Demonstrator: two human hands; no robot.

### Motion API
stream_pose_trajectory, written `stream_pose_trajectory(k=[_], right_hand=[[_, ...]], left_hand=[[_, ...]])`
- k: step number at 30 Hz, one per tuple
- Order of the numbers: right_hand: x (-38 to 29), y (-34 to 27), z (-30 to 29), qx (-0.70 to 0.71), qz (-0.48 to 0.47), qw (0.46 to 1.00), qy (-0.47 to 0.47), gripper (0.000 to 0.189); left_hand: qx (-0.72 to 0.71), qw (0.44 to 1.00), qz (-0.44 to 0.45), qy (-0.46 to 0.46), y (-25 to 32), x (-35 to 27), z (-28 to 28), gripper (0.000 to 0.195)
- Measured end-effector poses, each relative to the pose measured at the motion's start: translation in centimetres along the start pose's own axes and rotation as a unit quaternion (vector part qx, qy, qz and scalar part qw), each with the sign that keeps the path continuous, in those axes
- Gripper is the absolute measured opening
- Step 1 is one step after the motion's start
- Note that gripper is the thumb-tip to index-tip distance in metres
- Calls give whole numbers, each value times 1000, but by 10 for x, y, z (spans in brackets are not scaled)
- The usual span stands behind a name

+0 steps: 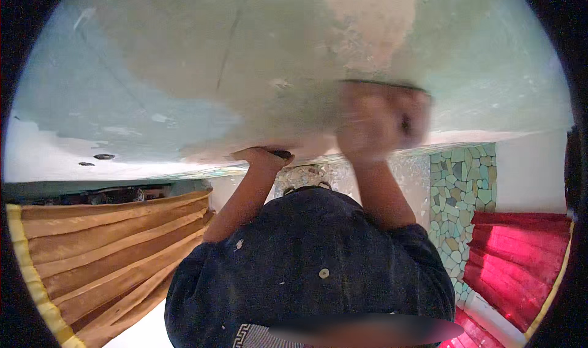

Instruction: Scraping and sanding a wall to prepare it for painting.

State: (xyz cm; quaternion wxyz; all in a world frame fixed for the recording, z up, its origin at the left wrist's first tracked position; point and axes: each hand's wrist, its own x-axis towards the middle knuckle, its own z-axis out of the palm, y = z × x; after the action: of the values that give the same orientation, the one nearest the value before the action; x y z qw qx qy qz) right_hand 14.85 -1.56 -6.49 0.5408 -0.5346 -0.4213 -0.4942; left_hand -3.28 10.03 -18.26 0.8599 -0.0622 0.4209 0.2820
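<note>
A wall (183,72) with green and teal paint and patches of beige filler spreads in front of me. My right hand (383,120), blurred by motion, is up against it, gripping a flat tool with a thin dark edge (386,84). This looks like a wide scraper, but the blur hides its details. Lower and to the left, my left hand (264,156) is close to the wall. A small dark object (281,154) shows at its fingers, perhaps a tool handle; most of it is hidden.
Orange-brown curtains (115,247) hang at my left, and a red curtain (519,251) at my right beside a stone-patterned strip (461,178). Two dark round openings (104,156) mark the wall at left. Below me is a spattered floor (303,176).
</note>
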Motion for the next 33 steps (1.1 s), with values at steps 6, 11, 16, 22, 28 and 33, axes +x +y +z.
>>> stream_pose_trajectory(k=[6,11,16,22,28,33], right_hand=[[59,0,-6,-54,71,993,76,36],[13,-72,30,22,-3,999,-29,30],[17,-85,28,9,-83,991,-107,21],[38,-2,-22,-77,-41,993,-79,28],[68,-13,-24,-120,-93,982,-110,34],[33,-91,37,4,-74,996,-39,34]], left_hand=[[-25,999,44,20,-6,-16,12,115],[-3,1000,23,-1,-5,4,-1,116],[-5,999,32,-39,-7,-4,3,115],[-37,995,50,-77,-6,-12,3,113],[-210,953,-169,141,17,-26,28,111],[51,996,41,-58,-14,3,-8,118]])
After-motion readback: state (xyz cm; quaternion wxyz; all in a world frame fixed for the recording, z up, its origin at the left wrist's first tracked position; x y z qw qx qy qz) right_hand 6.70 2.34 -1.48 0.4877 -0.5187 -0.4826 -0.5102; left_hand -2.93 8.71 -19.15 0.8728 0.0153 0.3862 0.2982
